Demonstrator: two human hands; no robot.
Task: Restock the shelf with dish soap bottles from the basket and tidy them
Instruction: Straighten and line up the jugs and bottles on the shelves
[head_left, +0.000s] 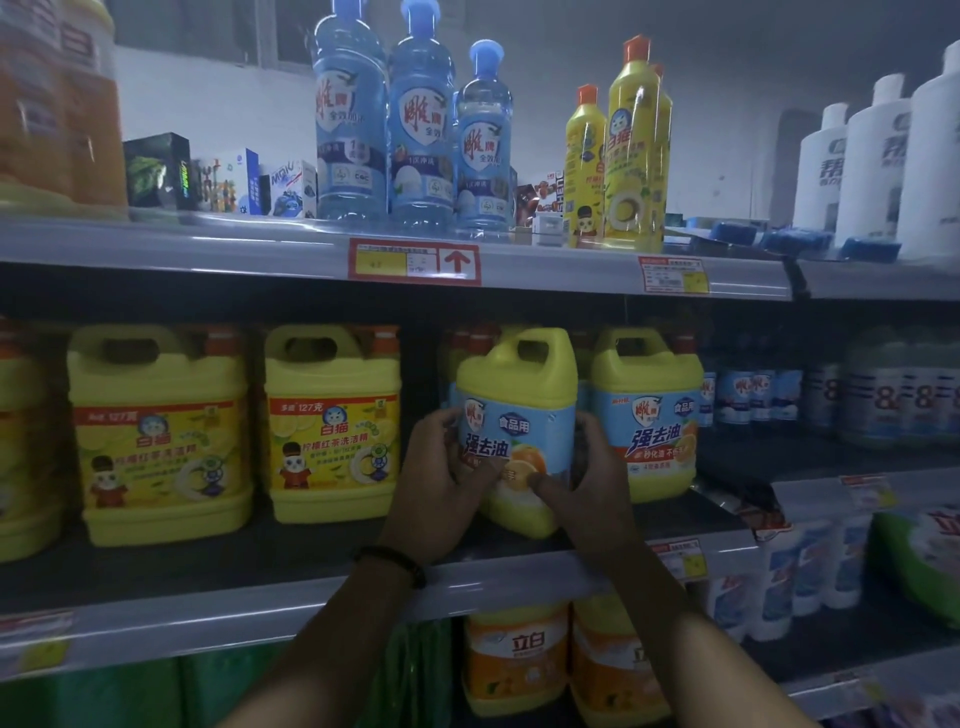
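Observation:
A yellow dish soap jug with a blue label (517, 410) stands on the middle shelf (332, 582), slightly tilted, near the front edge. My left hand (441, 483) grips its left side, fingers curled round the label. My right hand (587, 478) holds its right side with the thumb pressed on the label's orange picture. A matching jug (649, 410) stands just to its right, with more behind. Two yellow jugs with yellow labels (161, 431) (332, 421) stand to the left. The basket is out of sight.
The top shelf carries three clear blue bottles (410, 130), slim yellow bottles (631, 150) and white bottles (878, 156). Orange jugs (514, 654) sit on the shelf below. There is a gap on the middle shelf between the yellow-label jug and the held jug.

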